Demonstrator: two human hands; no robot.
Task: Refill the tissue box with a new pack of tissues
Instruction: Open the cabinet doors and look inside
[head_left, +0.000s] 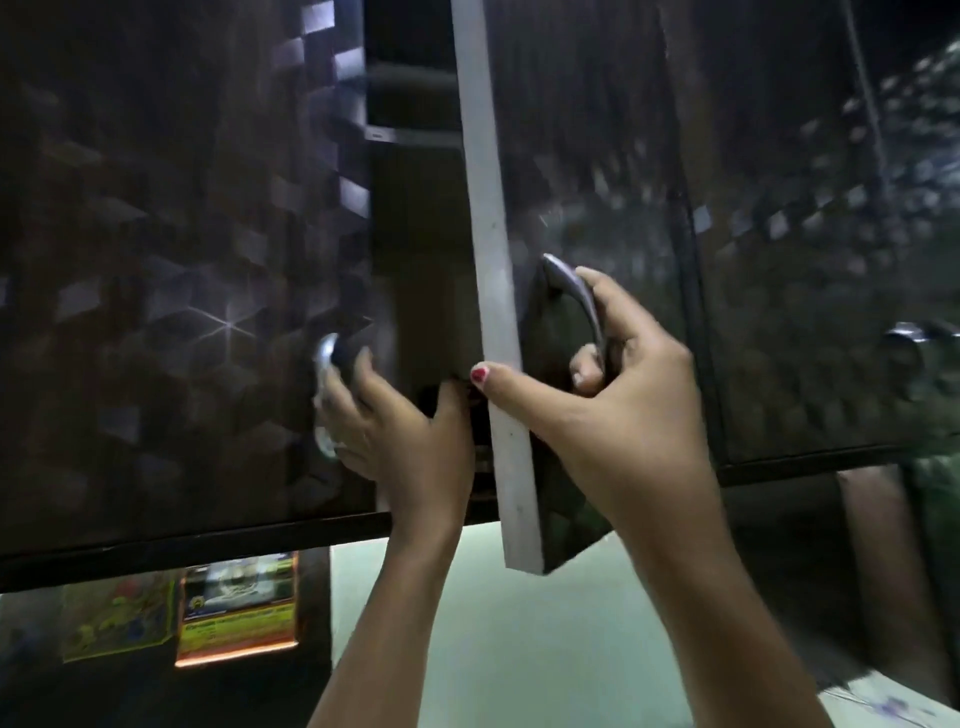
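Note:
I look up at a dark overhead cabinet with glossy cube-patterned doors. My left hand (387, 431) grips the silver handle (326, 364) of the left door (156, 286). My right hand (613, 384) holds the curved silver handle (574, 291) of the right door (587, 156), which stands partly swung out, its pale edge (488, 234) facing me. Between the doors a dark gap shows shelves (410, 135) inside. No tissue box or tissue pack is visible.
A third cabinet door (810, 286) with its own handle (906, 338) hangs to the right. Below the cabinet, colourful packets (236, 603) stand at the lower left, and a pale green wall (493, 623) lies behind my forearms.

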